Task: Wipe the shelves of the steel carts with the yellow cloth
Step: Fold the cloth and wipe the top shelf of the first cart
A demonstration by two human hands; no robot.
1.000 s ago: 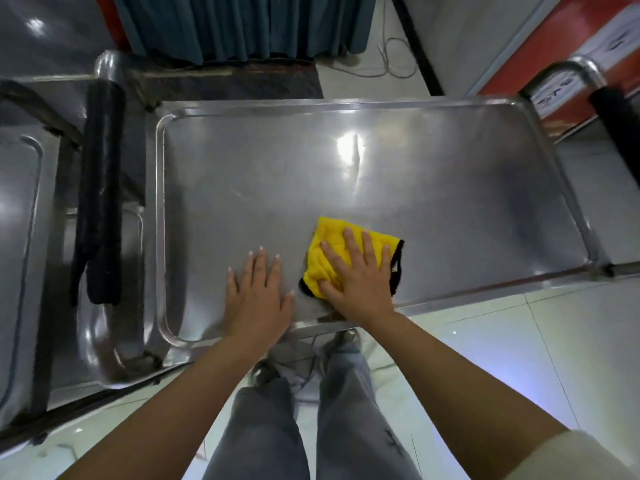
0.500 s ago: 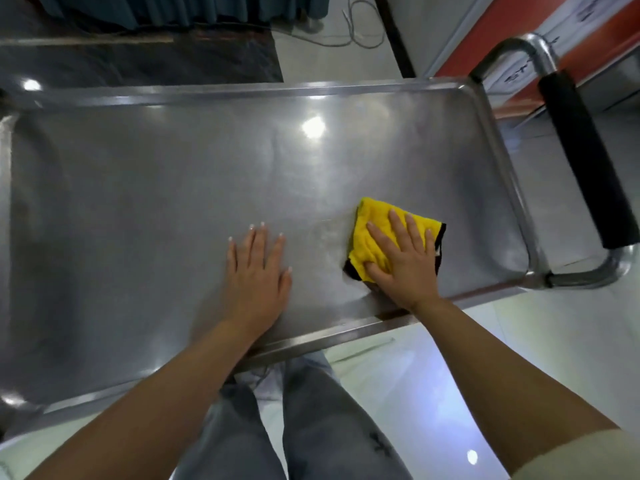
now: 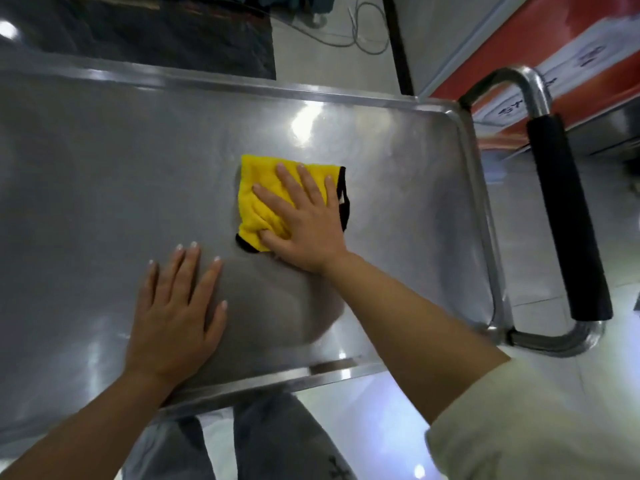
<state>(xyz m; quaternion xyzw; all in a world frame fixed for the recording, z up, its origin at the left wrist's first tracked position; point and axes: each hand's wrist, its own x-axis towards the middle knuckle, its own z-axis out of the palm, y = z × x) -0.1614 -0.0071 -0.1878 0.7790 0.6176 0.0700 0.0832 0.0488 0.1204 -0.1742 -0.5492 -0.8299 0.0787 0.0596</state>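
The steel cart's top shelf (image 3: 104, 161) fills most of the view, shiny with a raised rim. A folded yellow cloth (image 3: 263, 192) with black trim lies near the shelf's middle right. My right hand (image 3: 304, 220) lies flat on the cloth, fingers spread and straight, pressing it onto the steel. My left hand (image 3: 176, 313) rests flat on the bare shelf, close to the near rim, fingers spread, holding nothing.
The cart's push handle (image 3: 568, 220), a steel tube with a black grip, stands off the right end. Beyond it is a red and white panel (image 3: 554, 50). Cables (image 3: 363, 32) lie on the tiled floor behind. My legs are under the near rim.
My right hand has pushed the cloth away from the near rim toward the shelf's middle. The view has swung right and closer. My left hand stays flat on the shelf.
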